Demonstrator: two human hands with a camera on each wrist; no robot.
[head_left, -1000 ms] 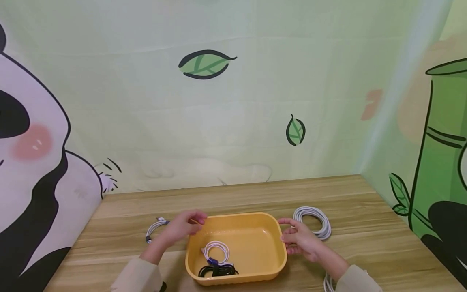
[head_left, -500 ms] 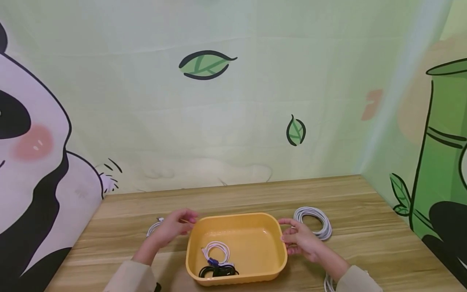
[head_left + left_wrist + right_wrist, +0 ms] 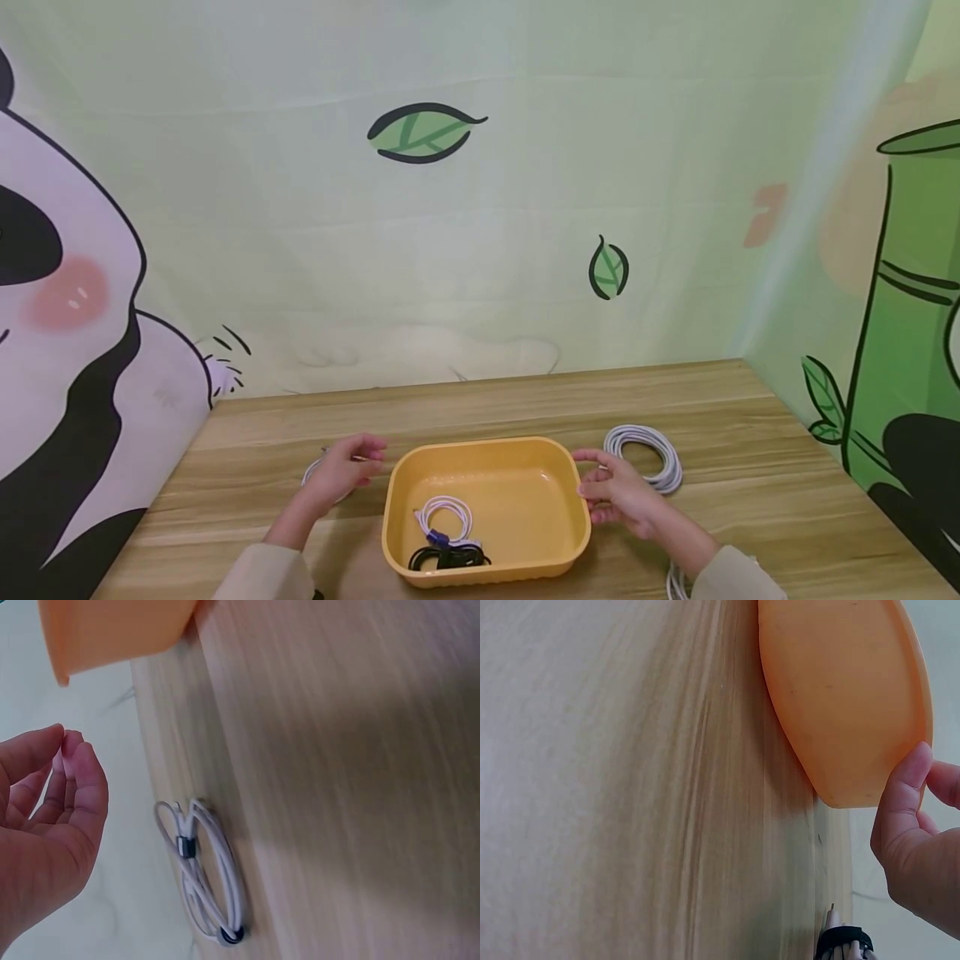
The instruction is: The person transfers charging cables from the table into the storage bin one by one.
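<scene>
Yellow bin (image 3: 532, 517), with table (image 3: 525, 404) lying beneath, is looking light, stiff and smooth, its end rims likely offering the best hold. Right hand (image 3: 621, 497) is touching its right end, fingers relaxed; left hand (image 3: 343, 469), holding nothing, is hovering loosely curved at its left.
</scene>
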